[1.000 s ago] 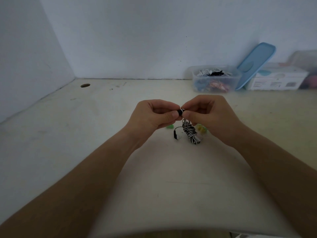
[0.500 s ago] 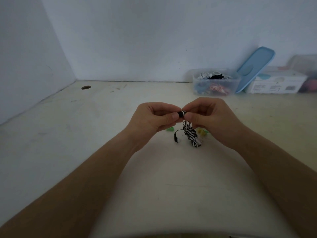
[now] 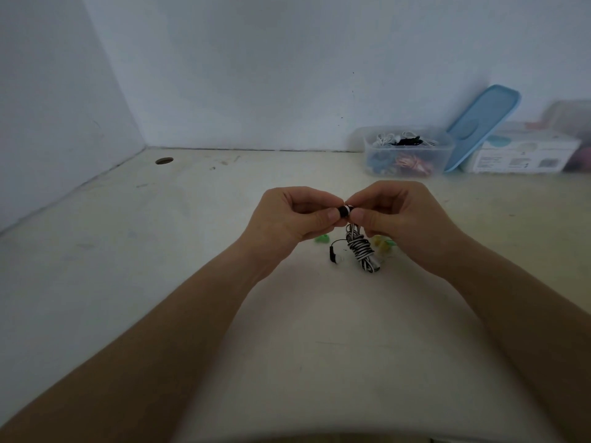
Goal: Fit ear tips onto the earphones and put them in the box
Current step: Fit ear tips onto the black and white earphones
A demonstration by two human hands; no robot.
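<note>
Both hands are raised just above the bench, meeting at the fingertips. The left hand has its grip closed, thumb and forefinger pinched on a small black ear tip. The right hand is likewise pinched shut on the earbud, which shows a white band and touches the tip. From the right hand the striped black-and-white cable hangs down in a wound bundle to the bench, with the second earbud lying just beside it. A green tip lies under the left hand, yellow ones under the right. At the back wall, well apart, stands the clear box holding more earphones, its blue lid leaning tilted beside it, then a white carton
</note>
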